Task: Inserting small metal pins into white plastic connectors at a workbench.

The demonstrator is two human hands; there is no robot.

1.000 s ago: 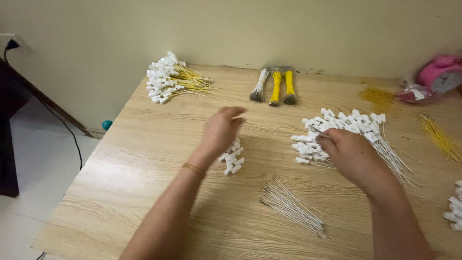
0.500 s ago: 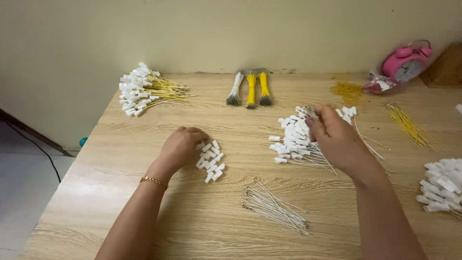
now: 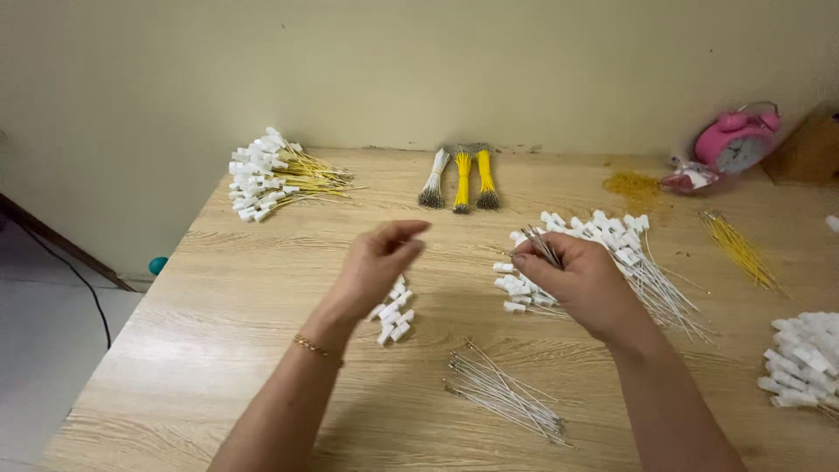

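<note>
My left hand (image 3: 377,265) is lifted just above a small pile of white plastic connectors (image 3: 393,316) on the wooden table (image 3: 218,297). Its thumb and forefinger are close together, and I cannot see anything between them. My right hand (image 3: 578,281) pinches a few thin white wires (image 3: 540,245), metal tips pointing up and left. It hovers over a heap of white wires with connectors fitted (image 3: 612,245). A loose bunch of bare white wires (image 3: 505,395) lies nearer to me, between my forearms.
Yellow wires with white connectors (image 3: 273,179) are piled at the back left. Tied yellow and white wire bundles (image 3: 461,179) lie by the wall. A pink alarm clock (image 3: 738,140), loose yellow wires (image 3: 738,249) and another white connector heap (image 3: 804,358) are on the right.
My left hand has risen off the small connector pile and turned toward my right hand. My right hand has lifted a few white wires out of the heap.
</note>
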